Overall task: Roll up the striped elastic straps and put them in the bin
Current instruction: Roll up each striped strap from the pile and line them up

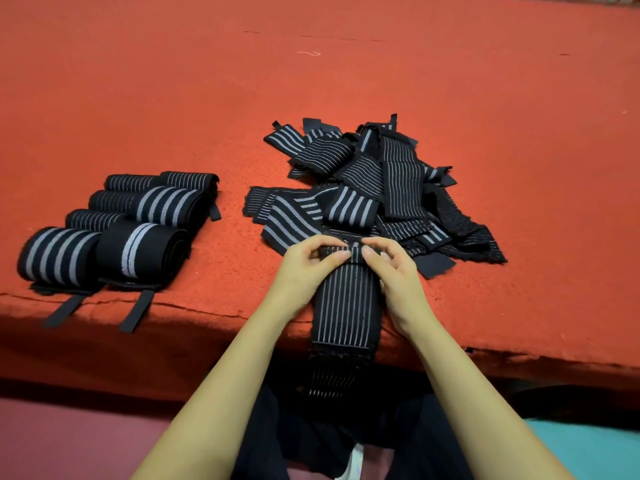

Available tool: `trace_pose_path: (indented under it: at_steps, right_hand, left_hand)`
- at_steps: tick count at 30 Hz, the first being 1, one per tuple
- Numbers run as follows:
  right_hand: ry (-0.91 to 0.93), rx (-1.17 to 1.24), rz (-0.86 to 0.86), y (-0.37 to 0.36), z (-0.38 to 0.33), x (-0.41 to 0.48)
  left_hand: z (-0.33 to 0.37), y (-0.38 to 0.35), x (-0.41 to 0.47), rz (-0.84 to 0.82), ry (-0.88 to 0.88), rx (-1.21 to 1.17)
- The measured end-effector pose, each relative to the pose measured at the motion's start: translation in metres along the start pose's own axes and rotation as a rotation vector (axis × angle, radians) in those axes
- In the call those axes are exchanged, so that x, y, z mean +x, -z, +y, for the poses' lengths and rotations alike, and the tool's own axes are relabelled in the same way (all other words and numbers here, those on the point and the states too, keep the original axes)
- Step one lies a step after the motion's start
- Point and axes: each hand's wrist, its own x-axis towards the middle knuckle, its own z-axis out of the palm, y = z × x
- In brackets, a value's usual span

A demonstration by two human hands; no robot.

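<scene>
**Red surface, one strap at the start of its roll**

Red felt-like cloth covered the surface point(346, 81), and on it a black striped strap point(346, 306) lay straight in front of the person. Its long axis ran from far to near. The far end was at the fingers, the middle part lay flat on the cloth, and the near end hung over the front edge of the surface toward the lap. The left hand point(304, 263) pinched the far end at its left side, and the right hand point(393, 268) pinched it at its right side. The thumbs and curled fingers of both were closed on a small tight fold of the strap. Both hands were equally near to it, one at each edge, with the width of the strap between them.

In my judgement the rolling had only begun, because almost the whole length lay unrolled. The roll would have to travel toward the person, along the stripes, so the two hands would need to turn together. If one side went ahead, the roll could become a cone.

Just behind the hands was the pile of loose straps point(374, 188), right against the far end of the one in work. Well apart on the left lay the finished rolls point(114, 223), grouped near the front edge. The bin was not in view.
</scene>
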Motion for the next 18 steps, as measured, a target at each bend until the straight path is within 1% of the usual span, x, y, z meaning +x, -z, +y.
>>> trace_pose_path:
  at_steps: [3,9,13,16,18]
  right_hand:
    - [0.022,-0.075,0.034,-0.002,-0.002,0.001]
    - [0.028,-0.124,0.026,-0.001,-0.002,-0.002]
    - [0.071,-0.155,0.051,0.0,0.0,-0.002]
    - [0.098,-0.151,0.065,0.0,-0.001,-0.002]
    - [0.102,-0.154,0.054,-0.001,-0.002,-0.003]
  left_hand:
    - [-0.001,0.001,-0.001,-0.009,-0.04,0.042]
    - [-0.001,0.003,-0.001,0.003,-0.082,0.064]
    - [0.005,-0.002,-0.001,0.006,0.001,0.092]
    - [0.004,-0.007,0.0,0.018,0.045,0.274]
    - [0.002,-0.007,0.0,0.014,0.042,0.286]
